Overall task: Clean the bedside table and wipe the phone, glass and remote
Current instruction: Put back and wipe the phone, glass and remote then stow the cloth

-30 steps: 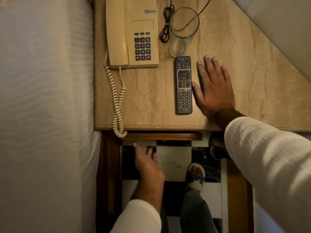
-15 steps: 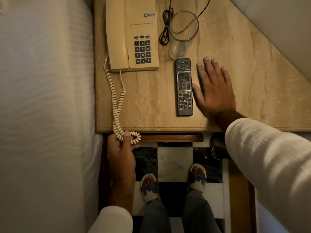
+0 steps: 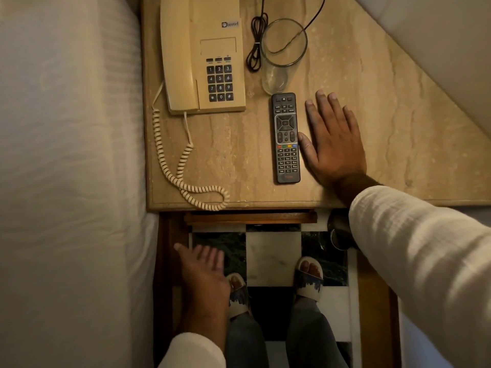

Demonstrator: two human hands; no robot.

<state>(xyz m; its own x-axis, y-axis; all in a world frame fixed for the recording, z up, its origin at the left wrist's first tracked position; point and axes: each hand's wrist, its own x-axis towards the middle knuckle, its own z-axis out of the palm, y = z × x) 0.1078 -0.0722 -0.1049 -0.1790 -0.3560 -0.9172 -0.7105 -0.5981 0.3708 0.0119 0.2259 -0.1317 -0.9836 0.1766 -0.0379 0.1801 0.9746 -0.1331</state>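
Observation:
A beige landline phone (image 3: 204,57) sits at the back left of the marble bedside table (image 3: 385,128). Its coiled cord (image 3: 183,179) lies looped on the tabletop near the front edge. An empty clear glass (image 3: 281,57) stands right of the phone. A black remote (image 3: 286,138) lies in front of the glass. My right hand (image 3: 332,139) rests flat on the marble, thumb touching the remote's right side. My left hand (image 3: 204,272) hangs below the table's front edge, fingers apart and holding nothing.
A white bed (image 3: 69,168) runs along the left. A thin black cable (image 3: 256,43) lies bundled behind the glass. Below the table are a wooden drawer front (image 3: 249,217), a checkered floor (image 3: 271,251) and my slippered feet (image 3: 309,277). A pale wall (image 3: 438,35) cuts the back right corner.
My left hand let go of the coiled cord after lifting it onto the tabletop, then dropped back below the edge. My right hand stayed flat beside the remote.

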